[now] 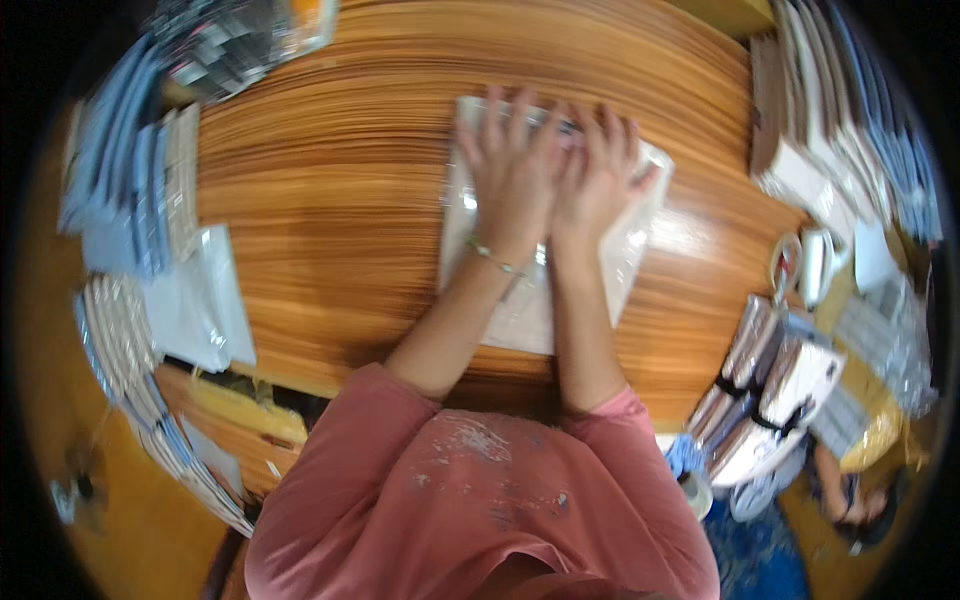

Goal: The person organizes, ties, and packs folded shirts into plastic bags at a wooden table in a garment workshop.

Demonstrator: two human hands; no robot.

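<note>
A flat cream-coloured package (520,320) in clear, shiny plastic lies on the wood-grain table in front of me. My left hand (510,180) rests palm down on its upper part, fingers stretched toward the far edge. Close beside it, my right hand (598,195) also lies flat on the plastic, with its fingers spread. The hands touch or overlap slightly near the thumbs. Between the fingertips, a small dark and pinkish patch shows, too blurred to make out. Both hands press on the package without gripping it, and they cover much of its upper middle.
Folded blue packages (120,150) are stacked at the left, with a pale plastic-wrapped package (205,300) below them. More wrapped packages (815,120) stand at the far right. A white cylindrical object (817,265) and bundled packs (770,400) sit nearer. Another person (850,500) is at lower right.
</note>
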